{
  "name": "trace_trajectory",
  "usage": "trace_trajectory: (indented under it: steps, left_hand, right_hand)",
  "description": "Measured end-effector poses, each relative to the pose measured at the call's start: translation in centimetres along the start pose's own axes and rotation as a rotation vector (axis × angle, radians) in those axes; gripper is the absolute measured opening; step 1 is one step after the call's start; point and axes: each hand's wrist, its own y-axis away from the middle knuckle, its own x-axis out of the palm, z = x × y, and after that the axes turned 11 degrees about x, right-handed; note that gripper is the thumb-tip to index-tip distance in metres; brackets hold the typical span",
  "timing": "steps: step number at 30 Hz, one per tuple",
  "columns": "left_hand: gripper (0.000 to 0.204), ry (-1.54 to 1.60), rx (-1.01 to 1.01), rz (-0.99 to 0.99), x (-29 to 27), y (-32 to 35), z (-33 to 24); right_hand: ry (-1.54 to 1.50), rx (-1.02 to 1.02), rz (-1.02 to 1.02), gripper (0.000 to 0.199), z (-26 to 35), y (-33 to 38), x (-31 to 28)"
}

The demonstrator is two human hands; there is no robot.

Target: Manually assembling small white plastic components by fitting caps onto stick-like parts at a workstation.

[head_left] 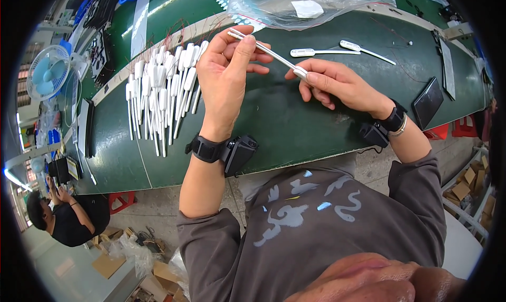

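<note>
A slim white plastic stick with a wider end (273, 54) is held slantwise above the green table by both hands. My left hand (225, 75) pinches its thin upper part between thumb and fingers. At the wider end, my right hand (340, 83) has thumb and fingertips closed on it. Left of my left hand lies a dense heap of similar white sticks (161, 78), with thin red wires at their far ends. Beyond my right hand, a white stick (303, 53) lies beside another white stick (350, 45).
Clear plastic bags (295, 9) lie at the table's far side. A black flat box (428, 102) stands near the right edge of the green table (295, 128). A blue-bladed fan (48, 72) is at far left; a co-worker (71, 217) sits at lower left.
</note>
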Motion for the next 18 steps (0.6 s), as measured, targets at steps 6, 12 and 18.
trace_trajectory:
  steps: [6,12,18]
  left_hand:
    - [0.026,0.03,0.011,-0.066,-1.0,-0.8,0.6]
    - [0.027,0.133,-0.008,-0.103,-1.1,-0.5,0.8]
    - [0.023,-0.398,0.44,-0.091,1.2,-0.3,0.0]
  right_hand:
    - [-0.217,0.084,0.101,0.044,0.2,-0.5,-1.0]
    - [0.348,-0.349,-0.422,0.033,-0.9,-0.3,-0.2]
    - [0.794,-0.713,-0.804,0.03,-0.9,-0.1,-1.2]
